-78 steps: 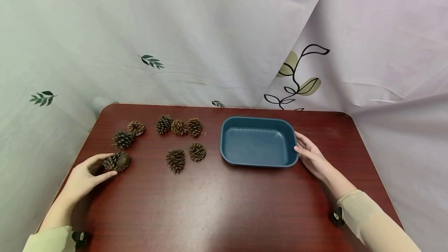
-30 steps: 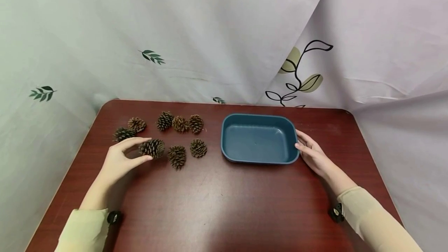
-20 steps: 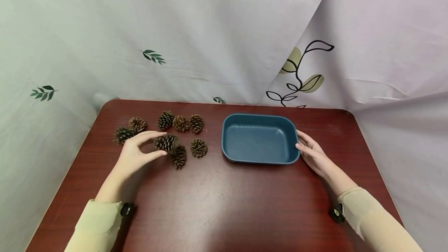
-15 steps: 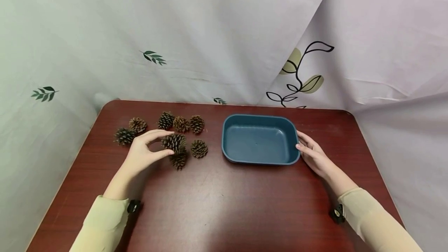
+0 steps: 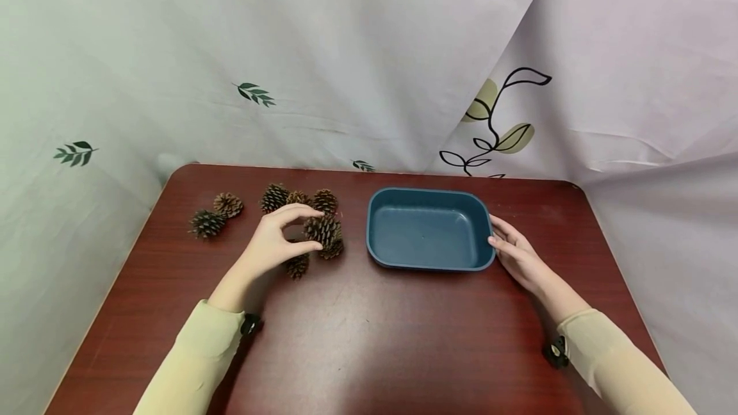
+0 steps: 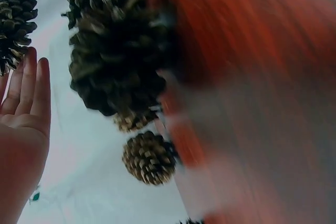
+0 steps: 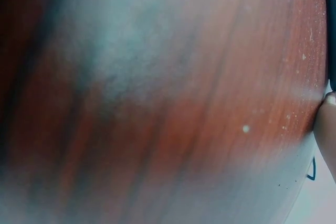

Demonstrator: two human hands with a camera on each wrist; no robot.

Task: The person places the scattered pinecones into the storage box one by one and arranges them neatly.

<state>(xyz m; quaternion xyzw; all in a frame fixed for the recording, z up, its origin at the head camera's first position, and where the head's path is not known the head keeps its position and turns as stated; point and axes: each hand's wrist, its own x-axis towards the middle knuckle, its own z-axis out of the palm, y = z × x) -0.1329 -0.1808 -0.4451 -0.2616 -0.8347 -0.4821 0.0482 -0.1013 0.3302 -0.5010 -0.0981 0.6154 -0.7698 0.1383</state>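
Observation:
My left hand (image 5: 273,239) pinches a brown pine cone (image 5: 320,229) between thumb and fingers. In the head view that cone overlaps another pine cone (image 5: 332,250) lying on the table. Just below the hand lies one more cone (image 5: 297,267), partly covered by the thumb. The held cone shows at the left edge of the left wrist view, above my fingers (image 6: 23,93). At the right, my right hand (image 5: 516,253) holds the end of a blue rectangular plastic tub (image 5: 426,239), thumb at its rim and fingers partly hidden behind the wall. Nothing lies inside the tub.
Three pine cones (image 5: 273,197) sit in a row near the back edge. Farther left are a dark cone (image 5: 207,223) and a lighter one (image 5: 228,205). A pale patterned cloth (image 5: 357,69) hangs behind the dark red table (image 5: 392,338).
My left hand has taken the pine cone from the table's left side and carried it rightward, past the other cones toward the tub. The right hand and tub have stayed in place.

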